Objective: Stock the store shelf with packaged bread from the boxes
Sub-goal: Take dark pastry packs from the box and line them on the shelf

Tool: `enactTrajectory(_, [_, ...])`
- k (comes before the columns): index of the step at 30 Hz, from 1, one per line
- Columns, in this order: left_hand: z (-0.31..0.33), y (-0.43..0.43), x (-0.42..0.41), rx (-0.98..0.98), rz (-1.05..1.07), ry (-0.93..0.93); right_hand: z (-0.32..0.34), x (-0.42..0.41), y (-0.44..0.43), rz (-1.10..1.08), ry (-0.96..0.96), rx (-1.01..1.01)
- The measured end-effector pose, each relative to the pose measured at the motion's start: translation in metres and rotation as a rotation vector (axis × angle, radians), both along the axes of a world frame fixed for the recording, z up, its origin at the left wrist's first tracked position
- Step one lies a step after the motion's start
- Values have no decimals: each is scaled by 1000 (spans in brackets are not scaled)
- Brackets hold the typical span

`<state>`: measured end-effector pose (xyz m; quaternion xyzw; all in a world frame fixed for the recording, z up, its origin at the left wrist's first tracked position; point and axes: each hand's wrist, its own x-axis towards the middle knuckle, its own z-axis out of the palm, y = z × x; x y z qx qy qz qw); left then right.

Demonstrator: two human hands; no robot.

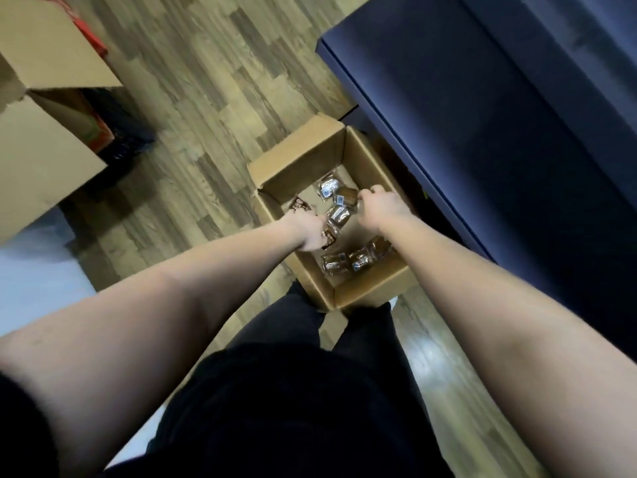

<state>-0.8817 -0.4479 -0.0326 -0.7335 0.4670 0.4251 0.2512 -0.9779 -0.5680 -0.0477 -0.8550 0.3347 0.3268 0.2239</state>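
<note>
An open cardboard box (303, 160) stands on the wooden floor in front of my legs. Several small clear-wrapped bread packs lie on its bottom, among them one near the far wall (326, 188) and a cluster by the near wall (348, 263). My left hand (308, 232) is down inside the box, its fingers curled round a dark-printed bread pack (329, 238). My right hand (381, 207) reaches in from the right and pinches a brown bread pack (346, 196). Both forearms stretch down into the box.
A dark blue shelf unit (499, 132) runs along the right, close to the box. A larger open cardboard box (44, 139) stands at the left, with red packaging and a dark crate (120, 129) behind it. Wooden floor (206, 81) lies between them.
</note>
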Motion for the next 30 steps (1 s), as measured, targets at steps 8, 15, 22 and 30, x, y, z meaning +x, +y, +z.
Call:
enactTrajectory(8, [-116,-24,-3,-18,211,89,-107,-1,-28,-28,-53,43])
enactTrajectory(15, [-266,-36,-2,-58,335,33,-256,13,-39,48,-44,101])
enactTrajectory(22, [-393,-62,4,-155,482,-1,-383,63,-60,108,-37,63])
enactTrajectory(30, [-447,-80,-11,-188,645,-142,-430,68,-58,46,-82,19])
